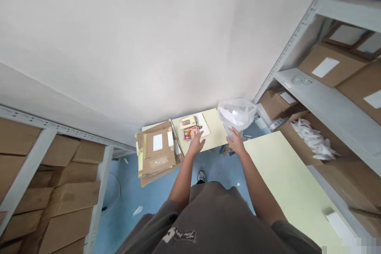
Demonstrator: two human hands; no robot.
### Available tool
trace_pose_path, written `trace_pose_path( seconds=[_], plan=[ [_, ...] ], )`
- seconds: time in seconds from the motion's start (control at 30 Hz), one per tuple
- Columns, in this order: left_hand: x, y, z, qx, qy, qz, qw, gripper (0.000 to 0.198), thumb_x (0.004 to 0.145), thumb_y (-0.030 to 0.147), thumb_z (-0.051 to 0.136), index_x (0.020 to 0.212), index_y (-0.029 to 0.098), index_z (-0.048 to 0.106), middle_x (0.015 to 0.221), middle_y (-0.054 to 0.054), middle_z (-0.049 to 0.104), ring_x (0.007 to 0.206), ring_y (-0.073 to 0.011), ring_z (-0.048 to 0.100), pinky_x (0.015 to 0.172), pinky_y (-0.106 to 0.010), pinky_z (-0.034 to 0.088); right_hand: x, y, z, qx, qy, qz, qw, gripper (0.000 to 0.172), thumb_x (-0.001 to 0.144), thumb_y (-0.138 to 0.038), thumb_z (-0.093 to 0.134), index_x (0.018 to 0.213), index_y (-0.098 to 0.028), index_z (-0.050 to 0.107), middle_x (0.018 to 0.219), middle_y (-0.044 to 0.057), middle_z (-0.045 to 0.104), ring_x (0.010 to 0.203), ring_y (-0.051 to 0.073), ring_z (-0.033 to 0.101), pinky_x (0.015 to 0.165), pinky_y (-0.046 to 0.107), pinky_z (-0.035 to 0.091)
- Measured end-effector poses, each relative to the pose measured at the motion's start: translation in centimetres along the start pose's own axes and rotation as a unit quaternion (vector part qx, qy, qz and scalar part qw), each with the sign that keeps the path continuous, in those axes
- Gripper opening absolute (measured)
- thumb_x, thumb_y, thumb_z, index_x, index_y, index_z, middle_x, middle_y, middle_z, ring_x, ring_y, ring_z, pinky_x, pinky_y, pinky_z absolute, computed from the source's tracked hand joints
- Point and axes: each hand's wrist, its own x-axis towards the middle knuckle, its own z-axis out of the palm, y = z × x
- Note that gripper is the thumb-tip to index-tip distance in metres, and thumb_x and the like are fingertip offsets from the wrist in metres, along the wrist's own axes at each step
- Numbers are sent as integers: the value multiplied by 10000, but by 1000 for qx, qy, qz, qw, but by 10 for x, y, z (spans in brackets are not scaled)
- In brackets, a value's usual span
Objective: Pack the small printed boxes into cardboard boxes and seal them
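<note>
My left hand [195,145] is open, thumb apart from the fingers, at the near edge of a pale yellow table [214,129]. Its fingertips are closest to a small pile of colourful packs [190,133]. Just behind these lies a cream-coloured box or booklet [187,122], with a white sheet [203,124] to its right. My right hand [236,141] is also open, fingers spread, in front of a bin lined with a clear plastic bag [237,113]. Whether its fingertips touch the bin, I cannot tell. White material shows inside the bag.
Flattened cardboard boxes [157,147] are stacked on the table's left end. A second pale table [276,170] extends along my right. Shelves with cardboard boxes stand at left [71,194] and right [330,63]. An open carton holds crumpled white plastic [314,139]. Scraps lie on the blue floor [127,190].
</note>
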Motion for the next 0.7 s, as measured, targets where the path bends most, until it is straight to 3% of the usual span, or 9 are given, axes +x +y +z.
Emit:
trace_pose_path(
  seconds=[0.13,0.2,0.27,0.37,0.47,0.6,0.7],
  plan=[
    [-6,-67,-49,-13,63,-44,997,563,962,281,643,1517,209,589,1539,-165,611,1433,-308,577,1207,-507,466,38,-36,49,-29,-66,5,997,639,984,-316,519,1613,-208,497,1706,140,423,1585,283,398,1286,479,381],
    [-8,-88,-60,-17,86,-69,994,542,976,274,619,1514,213,593,1524,-156,624,1411,-296,595,1198,-488,475,53,-52,71,-41,-97,5,994,643,979,-292,524,1616,-209,493,1710,136,419,1590,273,391,1288,467,376],
    [-4,-101,-59,-15,101,-99,990,524,985,271,600,1506,213,598,1497,-155,643,1387,-293,611,1190,-489,481,65,-64,90,-56,-127,-3,990,650,974,-272,532,1618,-201,490,1712,141,415,1594,270,384,1286,458,377],
    [14,-104,-37,-8,87,-122,989,519,984,260,597,1498,193,603,1493,-175,636,1404,-307,593,1204,-509,461,80,-74,117,-78,-167,-13,983,660,973,-254,538,1627,-189,476,1716,154,407,1593,269,386,1277,445,387],
    [42,-96,-4,10,37,-124,992,544,963,261,635,1498,173,599,1571,-214,555,1504,-344,493,1246,-549,401,91,-68,137,-94,-195,-3,976,670,973,-240,535,1635,-179,458,1717,163,402,1593,264,383,1267,423,395],
    [83,-89,32,71,-17,-153,985,668,905,270,712,1548,203,546,1717,-201,378,1621,-410,276,1286,-636,291,110,-37,160,-104,-214,34,971,671,952,-224,549,1617,-177,474,1648,173,498,1551,281,446,1252,440,400],
    [111,-98,47,126,-43,-187,973,723,871,264,759,1559,235,538,1785,-153,250,1654,-455,115,1286,-668,254,131,-8,179,-112,-226,52,966,643,946,-229,558,1585,-165,508,1564,180,582,1479,295,527,1216,435,432]
  ],
)
